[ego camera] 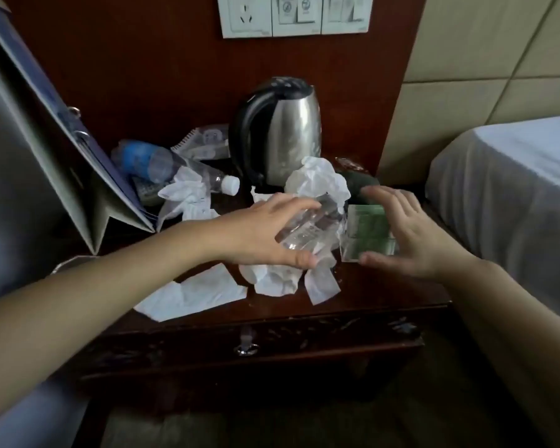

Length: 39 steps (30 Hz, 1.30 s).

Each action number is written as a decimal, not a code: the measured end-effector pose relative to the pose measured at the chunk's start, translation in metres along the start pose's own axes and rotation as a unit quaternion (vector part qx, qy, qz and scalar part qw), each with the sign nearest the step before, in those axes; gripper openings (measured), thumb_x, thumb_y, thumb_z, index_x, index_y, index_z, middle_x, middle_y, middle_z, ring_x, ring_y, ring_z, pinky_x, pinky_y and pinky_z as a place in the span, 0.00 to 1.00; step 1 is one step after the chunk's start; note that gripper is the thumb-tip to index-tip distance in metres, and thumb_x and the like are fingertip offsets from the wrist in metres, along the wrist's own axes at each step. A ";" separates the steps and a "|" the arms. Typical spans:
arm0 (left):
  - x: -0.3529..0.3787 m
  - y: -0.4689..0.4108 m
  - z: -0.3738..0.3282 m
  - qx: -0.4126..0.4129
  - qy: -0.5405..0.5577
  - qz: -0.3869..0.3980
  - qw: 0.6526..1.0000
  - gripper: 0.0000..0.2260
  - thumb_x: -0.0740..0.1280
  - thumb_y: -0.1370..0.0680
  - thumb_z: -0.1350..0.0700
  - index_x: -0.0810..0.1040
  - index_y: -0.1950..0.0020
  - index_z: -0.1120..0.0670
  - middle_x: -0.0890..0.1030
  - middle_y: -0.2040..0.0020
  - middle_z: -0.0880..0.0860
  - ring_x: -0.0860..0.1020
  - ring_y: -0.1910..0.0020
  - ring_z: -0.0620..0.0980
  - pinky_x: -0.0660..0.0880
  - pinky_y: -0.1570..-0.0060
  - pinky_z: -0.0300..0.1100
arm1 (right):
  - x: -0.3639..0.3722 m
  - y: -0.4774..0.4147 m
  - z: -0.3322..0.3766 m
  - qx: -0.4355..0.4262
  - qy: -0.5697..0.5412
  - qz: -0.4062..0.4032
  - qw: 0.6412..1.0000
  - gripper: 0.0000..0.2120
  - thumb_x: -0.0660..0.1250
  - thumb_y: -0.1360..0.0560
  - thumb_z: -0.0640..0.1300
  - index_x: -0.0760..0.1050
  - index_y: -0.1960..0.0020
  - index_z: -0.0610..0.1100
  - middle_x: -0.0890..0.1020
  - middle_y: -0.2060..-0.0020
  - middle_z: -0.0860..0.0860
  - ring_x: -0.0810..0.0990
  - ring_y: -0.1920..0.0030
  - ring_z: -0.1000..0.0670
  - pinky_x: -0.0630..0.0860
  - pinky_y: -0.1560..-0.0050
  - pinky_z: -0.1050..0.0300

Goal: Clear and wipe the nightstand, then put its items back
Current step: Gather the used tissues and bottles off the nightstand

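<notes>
**A:** What are the hands doing?

**B:** My left hand (265, 231) is clamped over the bottle (307, 231), fingers across the top and thumb below. The bottle lies on its side on tissues (272, 279) on the nightstand (369, 305). My right hand (411, 240) brackets the box (369, 234) just right of that grip. It is blurred, so I cannot tell whether it has closed on the box.

**A:** What could go wrong?

**B:** Nearest me, left of the grip, a slip (191, 292) reaches the front edge, and a brush of my forearm could knock it off. I think the bottle is slick and may drag tissues along as it lifts. With my hands this close, the box could knock against the bottle. The kettle (285, 134) stands beyond both grips, and reaching too far could bump it.

**A:** What can't you make out?

**B:** I can't see the bottle's neck, so I don't know if it is capped. I can't name the dark thing (356, 179) beyond my right fingers. Far left, a blue bottle (162, 163) lies against a folder (62, 124), and what sits under it is mostly covered.
</notes>
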State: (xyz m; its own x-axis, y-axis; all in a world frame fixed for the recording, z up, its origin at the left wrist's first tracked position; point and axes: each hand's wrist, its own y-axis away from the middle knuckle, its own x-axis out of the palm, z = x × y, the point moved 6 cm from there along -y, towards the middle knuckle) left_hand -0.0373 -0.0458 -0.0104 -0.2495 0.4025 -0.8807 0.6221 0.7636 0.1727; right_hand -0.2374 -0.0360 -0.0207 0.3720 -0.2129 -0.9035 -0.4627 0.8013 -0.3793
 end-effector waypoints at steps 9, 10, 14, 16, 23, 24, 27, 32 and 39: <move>-0.019 0.019 0.023 -0.006 0.098 -0.060 0.993 0.31 0.72 0.28 0.53 0.62 0.36 0.26 0.78 0.38 0.50 0.81 0.58 0.49 0.80 0.52 0.48 | 0.007 0.002 -0.010 0.021 -0.049 0.003 0.999 0.38 0.78 0.38 0.51 0.63 0.34 0.49 0.70 0.44 0.53 0.61 0.45 0.60 0.63 0.43 0.60; -0.029 0.030 0.027 -0.005 0.110 -0.069 0.992 0.31 0.72 0.30 0.49 0.62 0.37 0.24 0.77 0.37 0.47 0.82 0.54 0.46 0.79 0.48 0.46 | 0.005 0.001 -0.012 0.036 -0.072 0.006 0.997 0.38 0.78 0.38 0.50 0.64 0.34 0.49 0.68 0.44 0.57 0.62 0.44 0.61 0.61 0.44 0.63; -0.063 0.078 0.047 0.000 0.172 -0.124 0.977 0.30 0.71 0.40 0.39 0.64 0.43 0.20 0.70 0.35 0.32 0.79 0.46 0.39 0.75 0.49 0.29 | -0.007 -0.019 -0.003 0.033 -0.134 -0.026 0.990 0.36 0.79 0.39 0.49 0.65 0.36 0.52 0.67 0.47 0.66 0.68 0.44 0.59 0.67 0.46 0.61; -0.069 0.098 0.062 -0.009 0.208 -0.136 0.969 0.32 0.74 0.41 0.41 0.66 0.43 0.21 0.69 0.35 0.31 0.79 0.46 0.42 0.78 0.51 0.32 | -0.004 -0.031 0.007 -0.001 -0.125 0.002 0.992 0.36 0.78 0.39 0.50 0.64 0.36 0.55 0.69 0.45 0.60 0.69 0.44 0.56 0.70 0.46 0.58; -0.061 0.126 0.084 -0.035 0.229 -0.129 0.964 0.37 0.74 0.47 0.30 0.65 0.40 0.22 0.67 0.31 0.36 0.79 0.45 0.37 0.77 0.54 0.34 | 0.011 -0.025 -0.016 0.068 -0.073 0.135 0.986 0.39 0.77 0.37 0.49 0.57 0.35 0.62 0.66 0.41 0.55 0.68 0.40 0.53 0.67 0.47 0.61; -0.062 0.126 0.084 -0.033 0.233 -0.129 0.963 0.36 0.75 0.46 0.33 0.66 0.40 0.22 0.67 0.31 0.37 0.79 0.45 0.38 0.77 0.54 0.36 | 0.009 -0.027 -0.017 0.073 -0.043 0.157 0.984 0.40 0.76 0.36 0.51 0.56 0.32 0.59 0.66 0.39 0.54 0.67 0.39 0.53 0.67 0.45 0.60; -0.067 0.125 0.083 -0.023 0.236 -0.135 0.962 0.35 0.75 0.43 0.38 0.66 0.40 0.23 0.68 0.31 0.37 0.79 0.44 0.38 0.75 0.49 0.39 | -0.010 -0.052 0.004 0.056 0.018 0.145 0.988 0.44 0.66 0.36 0.66 0.54 0.26 0.54 0.64 0.31 0.51 0.63 0.33 0.50 0.68 0.36 0.50; -0.068 0.130 0.085 -0.015 0.254 -0.118 0.960 0.35 0.75 0.42 0.39 0.66 0.38 0.24 0.68 0.32 0.34 0.78 0.43 0.40 0.77 0.55 0.34 | 0.020 -0.108 0.068 -0.024 -0.009 0.274 0.962 0.48 0.62 0.40 0.70 0.48 0.25 0.58 0.55 0.25 0.52 0.53 0.26 0.47 0.58 0.29 0.44; -0.057 0.140 0.099 -0.022 0.276 -0.101 0.956 0.35 0.77 0.43 0.39 0.68 0.40 0.24 0.72 0.37 0.30 0.79 0.45 0.48 0.81 0.53 0.45 | 0.073 -0.090 0.078 0.044 -0.068 0.487 0.870 0.57 0.72 0.40 0.65 0.35 0.26 0.60 0.47 0.24 0.53 0.50 0.25 0.47 0.55 0.29 0.48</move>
State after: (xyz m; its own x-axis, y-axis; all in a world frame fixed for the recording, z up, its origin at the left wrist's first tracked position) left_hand 0.1376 -0.0113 0.0206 -0.7218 0.4404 -0.5339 0.4913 0.8694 0.0529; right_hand -0.1055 -0.0799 -0.0365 -0.0666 0.6541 -0.7535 -0.5499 0.6060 0.5747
